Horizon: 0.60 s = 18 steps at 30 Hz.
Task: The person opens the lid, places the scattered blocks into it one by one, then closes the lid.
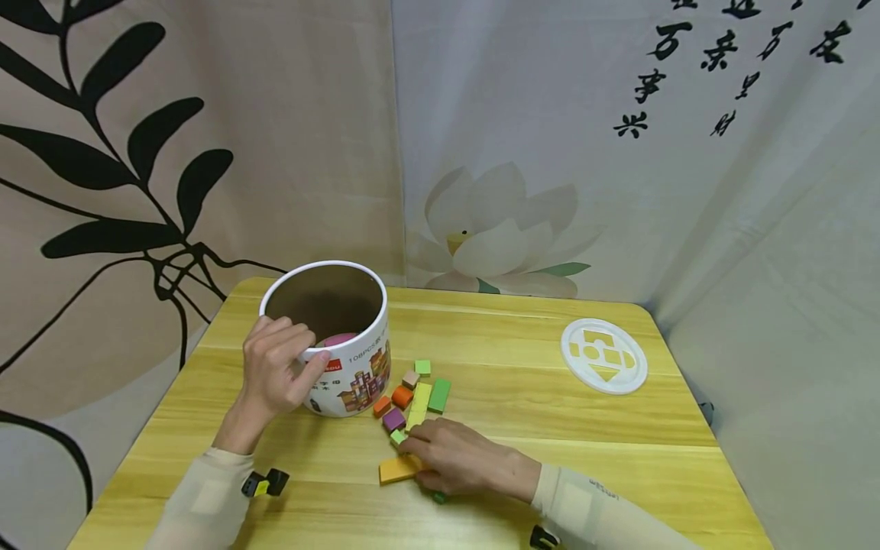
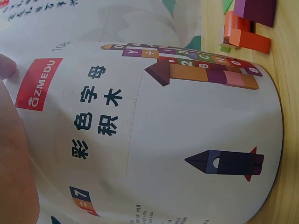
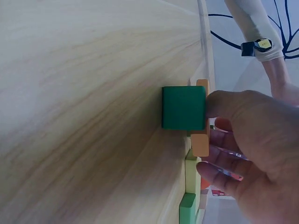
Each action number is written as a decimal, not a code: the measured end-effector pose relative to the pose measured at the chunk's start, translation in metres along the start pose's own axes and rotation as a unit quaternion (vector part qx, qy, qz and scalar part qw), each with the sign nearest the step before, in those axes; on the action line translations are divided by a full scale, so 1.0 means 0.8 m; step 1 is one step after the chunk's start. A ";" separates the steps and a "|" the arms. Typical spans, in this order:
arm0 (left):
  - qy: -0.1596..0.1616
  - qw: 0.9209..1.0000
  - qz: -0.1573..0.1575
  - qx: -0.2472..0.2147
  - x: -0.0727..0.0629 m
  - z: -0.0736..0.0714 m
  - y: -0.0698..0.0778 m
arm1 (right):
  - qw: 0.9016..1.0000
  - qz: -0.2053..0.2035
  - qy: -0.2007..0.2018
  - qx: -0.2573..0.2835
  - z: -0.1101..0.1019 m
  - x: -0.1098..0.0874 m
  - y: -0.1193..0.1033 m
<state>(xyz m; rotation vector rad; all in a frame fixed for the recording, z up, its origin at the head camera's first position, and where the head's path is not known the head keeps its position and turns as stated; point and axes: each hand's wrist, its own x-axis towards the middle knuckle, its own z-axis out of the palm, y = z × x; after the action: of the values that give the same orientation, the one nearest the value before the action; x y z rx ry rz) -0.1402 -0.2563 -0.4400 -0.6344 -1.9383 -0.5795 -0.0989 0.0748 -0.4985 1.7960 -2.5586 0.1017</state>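
Note:
My left hand grips the near rim of a white printed bucket, thumb on the outside and fingers over the edge. Something pink shows inside it. My right hand is low over several loose wooden blocks and covers the right end of an orange block. In the right wrist view its thumb meets the upper edge of a dark green block, while the other fingers lie spread beside the orange block. Beyond them are a yellow block, a purple block and a green block.
A white round stencil plate with shaped cut-outs lies at the back right of the wooden table. Small orange blocks sit close to the bucket's base. A printed curtain hangs behind the table.

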 end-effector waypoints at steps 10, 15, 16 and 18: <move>-0.001 1.000 -0.003 0.001 0.001 -0.001 0.001 | 0.997 -0.019 0.069 0.015 -0.023 -0.001 0.005; -0.002 1.000 0.001 0.004 0.001 -0.001 0.001 | 0.994 -0.016 0.100 0.027 -0.045 -0.002 0.010; -0.003 1.000 0.001 0.005 0.001 -0.001 0.001 | 0.994 -0.014 0.106 0.032 -0.050 -0.002 0.012; -0.004 1.000 0.000 0.006 0.001 -0.001 0.001 | 0.992 -0.010 0.121 0.042 -0.060 -0.002 0.015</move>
<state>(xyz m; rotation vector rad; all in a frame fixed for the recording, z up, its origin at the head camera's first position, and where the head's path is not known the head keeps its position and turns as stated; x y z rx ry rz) -0.1394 -0.2562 -0.4388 -0.6303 -1.9479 -0.5661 -0.1111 0.0837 -0.4514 1.7157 -2.3996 0.4073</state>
